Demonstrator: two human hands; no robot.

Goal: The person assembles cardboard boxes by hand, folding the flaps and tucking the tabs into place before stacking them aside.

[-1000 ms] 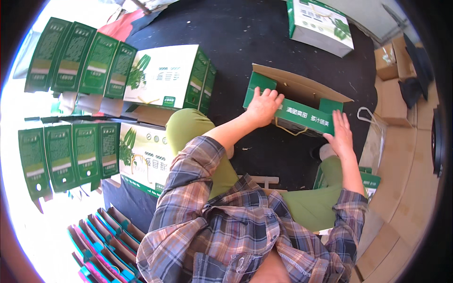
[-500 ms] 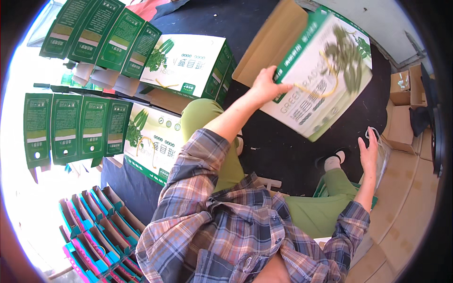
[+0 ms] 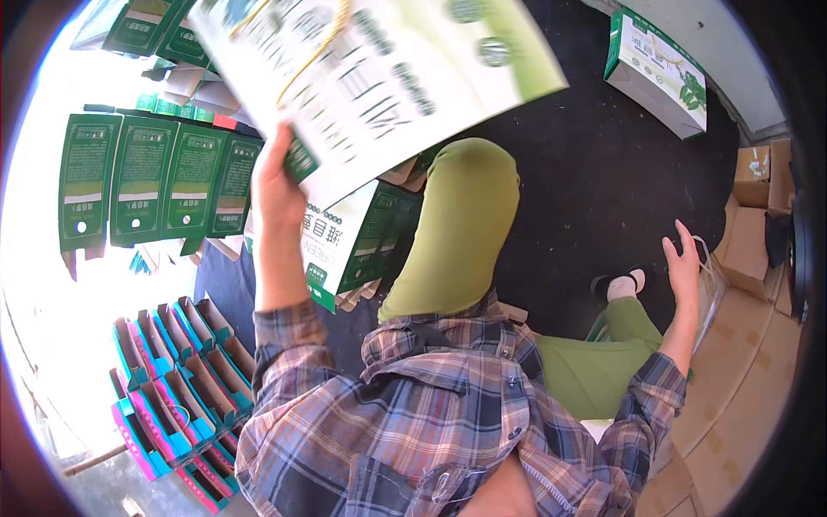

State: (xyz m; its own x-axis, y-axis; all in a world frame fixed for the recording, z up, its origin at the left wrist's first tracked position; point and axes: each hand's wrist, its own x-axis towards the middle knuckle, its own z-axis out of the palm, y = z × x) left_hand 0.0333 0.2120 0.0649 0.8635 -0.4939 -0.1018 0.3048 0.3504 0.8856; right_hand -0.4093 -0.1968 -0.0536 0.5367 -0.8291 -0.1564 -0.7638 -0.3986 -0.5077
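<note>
A white and green printed gift box (image 3: 405, 82) with a yellow rope handle is raised at the top centre, slightly blurred. My left hand (image 3: 280, 185) grips its lower left edge, the fingers partly hidden by the box. Beneath it, another white and green box (image 3: 345, 250) stands left of my raised knee, partly covered. My right hand (image 3: 683, 263) hangs at the right with fingers apart and nothing in them. A clear plastic bag or sheet (image 3: 708, 289) is just beside that hand.
Green box flaps (image 3: 142, 181) fan out at the left. Blue and pink open cartons (image 3: 177, 383) are stacked at lower left. A similar gift box (image 3: 659, 73) stands on the black floor covering (image 3: 568, 172) at far right. Brown cardboard boxes (image 3: 743, 246) line the right side.
My left hand has swung the gift box from right of centre across to the upper left. The gift box at far right is now uncovered. My right hand stays open, nearly where it was.
</note>
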